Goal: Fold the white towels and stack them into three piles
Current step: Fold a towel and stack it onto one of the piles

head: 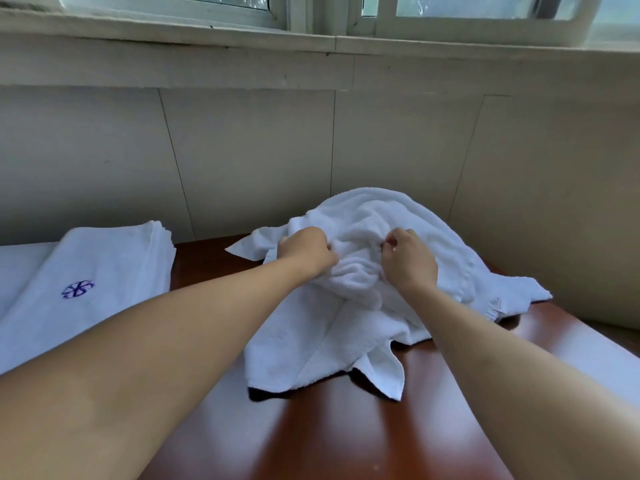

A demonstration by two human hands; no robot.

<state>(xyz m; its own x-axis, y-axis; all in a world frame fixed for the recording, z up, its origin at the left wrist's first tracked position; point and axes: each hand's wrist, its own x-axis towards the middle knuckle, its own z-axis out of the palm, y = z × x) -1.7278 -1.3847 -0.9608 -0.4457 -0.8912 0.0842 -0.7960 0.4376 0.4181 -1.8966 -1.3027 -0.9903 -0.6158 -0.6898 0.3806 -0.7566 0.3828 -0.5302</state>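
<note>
Hands bunched in crumpled towel heap

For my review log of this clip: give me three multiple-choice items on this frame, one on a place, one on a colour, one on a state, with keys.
1. Where is the folded stack?
A. left of the heap
B. right of the heap
C. on the sill

2. What colour is the stack's emblem?
A. red
B. blue
C. green

3. What are the hands doing?
A. resting flat on the table
B. both gripping the heap
C. both lifted clear

Key: 1 A, it lies left of the heap on the table. 2 B, the mark is blue. 3 B, left hand and right hand are closed in cloth.
</note>
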